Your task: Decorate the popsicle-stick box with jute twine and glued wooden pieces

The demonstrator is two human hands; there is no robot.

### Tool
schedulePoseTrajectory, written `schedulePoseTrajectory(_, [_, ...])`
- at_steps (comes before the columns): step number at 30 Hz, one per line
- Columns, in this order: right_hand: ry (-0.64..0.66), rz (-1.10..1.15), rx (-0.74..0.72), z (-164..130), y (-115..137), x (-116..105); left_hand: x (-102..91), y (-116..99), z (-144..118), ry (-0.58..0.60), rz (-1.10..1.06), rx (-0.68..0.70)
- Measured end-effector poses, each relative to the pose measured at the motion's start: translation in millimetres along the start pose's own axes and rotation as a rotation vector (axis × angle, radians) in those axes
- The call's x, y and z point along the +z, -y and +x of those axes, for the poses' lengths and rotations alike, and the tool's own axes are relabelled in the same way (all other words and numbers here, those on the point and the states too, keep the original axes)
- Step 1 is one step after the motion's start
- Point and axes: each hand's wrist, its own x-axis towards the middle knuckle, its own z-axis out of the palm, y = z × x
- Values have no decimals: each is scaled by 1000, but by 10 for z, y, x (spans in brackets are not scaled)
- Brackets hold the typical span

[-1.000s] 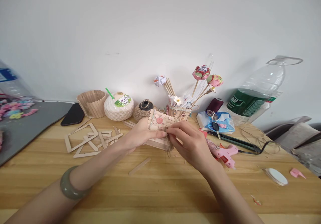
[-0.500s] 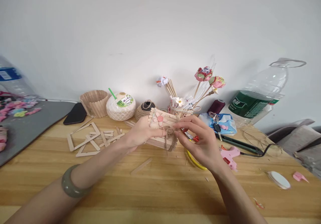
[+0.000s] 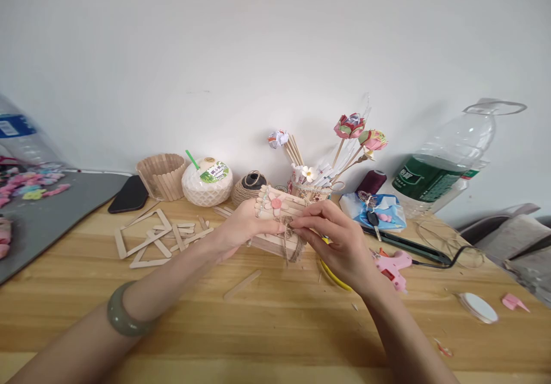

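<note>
A popsicle-stick holder (image 3: 275,243) lies tilted between my hands above the table, with a pink-centred flower (image 3: 275,203) on its side. My left hand (image 3: 239,226) grips it from the left, thumb across its side and the other fingers hidden behind. Twine (image 3: 297,249) runs round its right end and forms a bow (image 3: 287,222) near the middle. My right hand (image 3: 336,237) pinches the twine at that bow between thumb and fingertips.
Loose stick frames (image 3: 166,237) lie left, near a stick cup (image 3: 162,176), a phone (image 3: 128,194) and a white coconut (image 3: 207,183). Behind stand a twine ball (image 3: 248,190) and paper flowers (image 3: 349,126). Right are a pink glue gun (image 3: 395,267), yellow tape (image 3: 333,278) and a large bottle (image 3: 434,171).
My right hand has moved slightly left, its fingertips going from the right side of the twine bow onto the bow itself. My left hand and the holder stay nearly in place.
</note>
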Motion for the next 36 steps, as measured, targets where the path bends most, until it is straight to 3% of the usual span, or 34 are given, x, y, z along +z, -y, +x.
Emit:
schedulePoseTrajectory(12, [-11, -26, 22, 4, 19, -1, -3, 9, 7, 13, -2, 12])
schedulePoseTrajectory(19, [-286, 114, 319, -1, 5, 10, 8, -37, 2, -41, 26, -16])
schedulePoseTrajectory(22, [-338, 227, 419, -11, -4, 15, -1, -49, 9, -66, 52, -9])
schedulePoseTrajectory(30, [-87, -18, 225, 6, 108, 137, -62, 0, 22, -33, 164, -7])
schedulePoseTrajectory(36, [-100, -129, 193, -56, 89, 304, -198, -4, 46, 51, 216, -56])
